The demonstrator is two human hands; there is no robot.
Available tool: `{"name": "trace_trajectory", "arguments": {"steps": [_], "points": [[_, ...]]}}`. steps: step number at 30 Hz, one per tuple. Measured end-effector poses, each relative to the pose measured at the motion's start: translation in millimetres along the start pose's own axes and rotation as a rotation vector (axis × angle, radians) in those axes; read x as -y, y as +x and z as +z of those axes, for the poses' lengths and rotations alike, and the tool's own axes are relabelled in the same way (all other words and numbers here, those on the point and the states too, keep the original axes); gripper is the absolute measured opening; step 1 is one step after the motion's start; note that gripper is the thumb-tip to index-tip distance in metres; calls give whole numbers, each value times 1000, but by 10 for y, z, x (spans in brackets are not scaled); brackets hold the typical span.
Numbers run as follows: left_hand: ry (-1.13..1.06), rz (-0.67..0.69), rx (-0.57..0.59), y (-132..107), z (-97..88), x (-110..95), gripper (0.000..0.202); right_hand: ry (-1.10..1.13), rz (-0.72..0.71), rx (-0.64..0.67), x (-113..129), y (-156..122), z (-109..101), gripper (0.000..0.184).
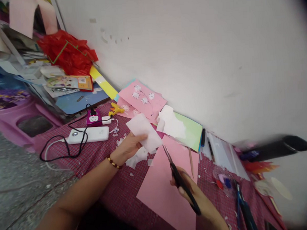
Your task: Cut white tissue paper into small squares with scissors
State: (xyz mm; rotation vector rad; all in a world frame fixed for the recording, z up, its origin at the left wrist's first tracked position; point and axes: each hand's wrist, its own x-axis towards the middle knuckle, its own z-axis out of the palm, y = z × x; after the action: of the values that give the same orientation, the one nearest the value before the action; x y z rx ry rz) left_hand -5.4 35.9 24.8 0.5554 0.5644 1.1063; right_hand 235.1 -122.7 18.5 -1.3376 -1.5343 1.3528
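The left forearm (87,188) leads to the left hand (131,144), its grip pinched on white paper (144,127) above the bench (116,186), while the right hand (193,187) is clamped on black scissors (178,177), tips beside the paper's corner. Should the paper sag or the scissors tilt, the blades could snag it or nick the left thumb (141,137). A wall (205,73) bounds the far side, scraps (137,158) clutter leftward, and the near part of the pink sheet (172,211) offers room.

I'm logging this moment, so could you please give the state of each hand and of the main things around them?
Left hand: closed on white paper
Right hand: closed on scissors
White paper: held up
Scissors: blades nearly together
Pink sheet: lying flat
Purple socket: black plug inserted
Power bank: white cable connected
Red plastic: crumpled
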Motion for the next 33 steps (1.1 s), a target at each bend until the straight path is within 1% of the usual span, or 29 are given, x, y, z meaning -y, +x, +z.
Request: {"name": "trace_trajectory", "arguments": {"steps": [3,5,8,10,12,15,19,24,26,29,31,33], "points": [[15,-49,-35,-1,-2,28,35,76,34,75,62,4,-5,62],[49,-55,-52,-3,-12,45,39,110,60,130,122,44,3,61],[139,-13,-56,6,-50,78,39,104,77,193,183,128,22,59],[201,23,-59,20,-81,101,36,81,86,211,169,171,28,59],[261,55,-71,33,-108,121,36,51,107,191,108,185,25,58],[315,91,-76,46,-130,144,41,-1,141,116,-14,148,9,57],[331,60,-48,56,-136,184,40,-3,152,43,-100,51,-5,56],[185,-17,-54,48,-119,219,41,-1,149,24,-83,-13,44,57],[144,-15,-50,31,-103,193,40,-3,151,9,-62,-8,79,57],[85,-15,0,-5,-78,125,40,1,138,-20,-28,19,144,58],[96,-14,14,-24,-67,100,40,-3,130,-44,-6,40,197,59],[154,-9,8,-34,-60,120,41,-4,128,-67,18,54,259,60]]}}
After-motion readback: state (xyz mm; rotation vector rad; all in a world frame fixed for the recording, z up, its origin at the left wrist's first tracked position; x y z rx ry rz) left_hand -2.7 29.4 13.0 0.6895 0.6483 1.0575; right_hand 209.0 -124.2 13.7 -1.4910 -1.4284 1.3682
